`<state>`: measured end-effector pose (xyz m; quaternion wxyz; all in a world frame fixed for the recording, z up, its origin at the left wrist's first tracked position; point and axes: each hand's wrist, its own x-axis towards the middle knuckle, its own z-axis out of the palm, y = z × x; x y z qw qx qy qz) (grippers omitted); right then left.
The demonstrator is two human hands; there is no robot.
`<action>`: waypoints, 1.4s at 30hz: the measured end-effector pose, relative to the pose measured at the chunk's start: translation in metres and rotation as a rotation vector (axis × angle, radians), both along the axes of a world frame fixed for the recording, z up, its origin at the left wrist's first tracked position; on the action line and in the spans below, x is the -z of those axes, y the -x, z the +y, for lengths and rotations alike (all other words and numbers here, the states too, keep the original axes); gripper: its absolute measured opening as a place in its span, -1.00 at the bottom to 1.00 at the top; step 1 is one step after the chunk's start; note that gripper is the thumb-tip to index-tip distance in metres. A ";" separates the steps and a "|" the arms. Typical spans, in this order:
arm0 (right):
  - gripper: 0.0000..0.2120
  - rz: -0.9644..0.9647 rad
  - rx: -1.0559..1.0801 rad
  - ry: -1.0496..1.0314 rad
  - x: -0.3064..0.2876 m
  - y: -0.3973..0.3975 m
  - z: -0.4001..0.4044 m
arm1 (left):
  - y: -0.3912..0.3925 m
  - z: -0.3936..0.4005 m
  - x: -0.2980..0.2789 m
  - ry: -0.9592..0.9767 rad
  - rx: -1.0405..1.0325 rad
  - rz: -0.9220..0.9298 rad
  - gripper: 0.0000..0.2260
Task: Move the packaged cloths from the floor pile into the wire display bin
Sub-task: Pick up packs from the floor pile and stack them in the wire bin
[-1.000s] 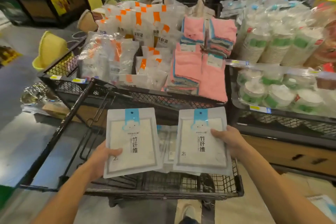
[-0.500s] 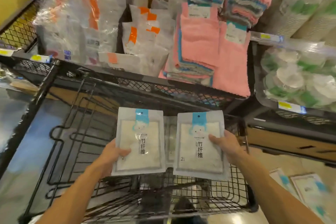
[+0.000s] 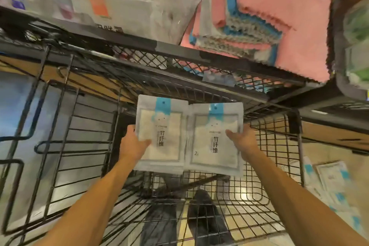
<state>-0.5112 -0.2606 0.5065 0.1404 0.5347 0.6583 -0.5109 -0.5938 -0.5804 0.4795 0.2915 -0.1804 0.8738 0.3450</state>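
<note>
My left hand [image 3: 133, 145] grips a white packaged cloth [image 3: 161, 136] with a blue tab and black characters. My right hand [image 3: 242, 142] grips a second, matching packaged cloth [image 3: 215, 140]. The two packs are held side by side, edges touching, low inside the black wire display bin [image 3: 275, 168]. More packaged cloths lie on the floor pile [image 3: 329, 179] to the right, outside the bin's wall. Whether other packs lie under the held ones is hidden.
A black mesh shelf [image 3: 179, 60] juts out just above the bin, stacked with pink cloths [image 3: 279, 6] and white bagged goods [image 3: 123, 12]. Dark shoes [image 3: 205, 211] show through the bin's wire bottom. Wire dividers [image 3: 65, 136] stand to the left.
Both hands have lowered the two packs deeper into the bin and brought them together. The view has tilted down and closer to the bin.
</note>
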 end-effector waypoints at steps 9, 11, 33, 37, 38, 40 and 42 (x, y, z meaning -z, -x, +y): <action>-0.36 -0.268 -0.387 -0.554 0.037 -0.006 -0.012 | -0.002 0.007 0.016 0.457 0.432 0.219 -0.30; -0.28 -0.294 -0.452 -0.644 0.030 -0.005 -0.010 | -0.001 0.006 0.012 0.523 0.534 0.291 -0.32; -0.15 0.040 -0.849 -0.841 -0.241 -0.052 0.022 | -0.035 0.058 -0.287 0.518 0.618 0.575 -0.30; -0.16 0.049 -0.732 -0.896 -0.278 -0.096 0.027 | -0.046 0.067 -0.324 0.495 0.689 0.692 -0.32; -0.16 0.040 -0.692 -0.897 -0.286 -0.110 0.029 | -0.048 0.070 -0.331 0.485 0.714 0.735 -0.33; -0.14 0.016 -0.599 -0.896 -0.298 -0.142 0.034 | -0.055 0.079 -0.340 0.445 0.770 0.805 -0.36; -0.14 -0.014 -0.488 -0.889 -0.308 -0.181 0.037 | -0.065 0.093 -0.345 0.386 0.847 0.832 -0.36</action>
